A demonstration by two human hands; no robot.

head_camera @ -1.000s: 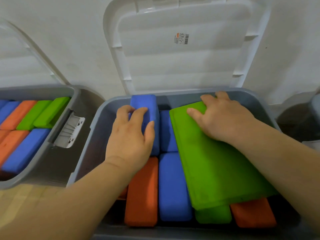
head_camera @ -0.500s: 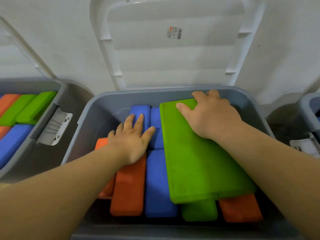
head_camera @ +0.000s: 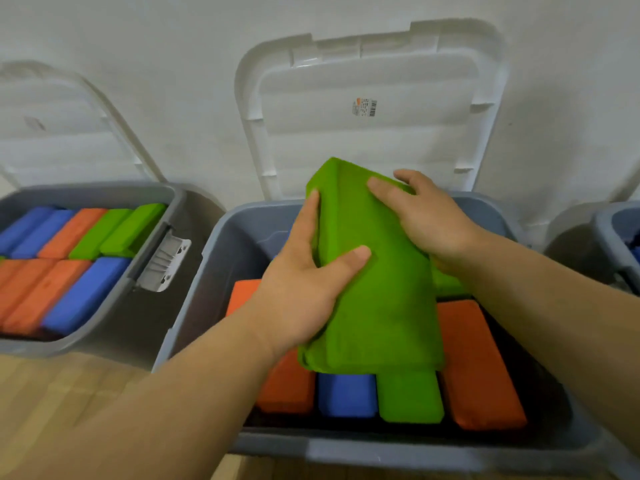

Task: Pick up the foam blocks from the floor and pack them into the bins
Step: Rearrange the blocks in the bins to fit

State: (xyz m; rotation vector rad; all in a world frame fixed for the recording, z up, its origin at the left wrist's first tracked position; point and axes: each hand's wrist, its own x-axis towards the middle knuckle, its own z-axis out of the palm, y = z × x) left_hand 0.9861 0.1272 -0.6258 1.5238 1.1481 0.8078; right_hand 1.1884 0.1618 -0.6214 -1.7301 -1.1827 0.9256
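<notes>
A large flat green foam block [head_camera: 377,299] is tilted up over the middle grey bin [head_camera: 221,251], its far end raised above the rim. My left hand [head_camera: 304,282] grips its left edge, thumb across the top face. My right hand [head_camera: 426,216] holds its upper right part, fingers on top. Beneath it in the bin lie orange foam blocks [head_camera: 478,365], a blue foam block [head_camera: 346,394] and a smaller green foam block [head_camera: 410,396]. Most of the bin's back row is hidden by the big block and my hands.
The bin's white lid [head_camera: 374,112] leans open against the wall. A second grey bin [head_camera: 104,327] on the left holds several blue, orange and green blocks, with its own lid [head_camera: 59,133] raised. A third bin's edge [head_camera: 620,244] shows at the right. Wooden floor [head_camera: 52,393] lies in front.
The big green block lay flat under my right hand; now both hands hold it and its far end is lifted. My left hand left the blue and orange blocks for its left edge.
</notes>
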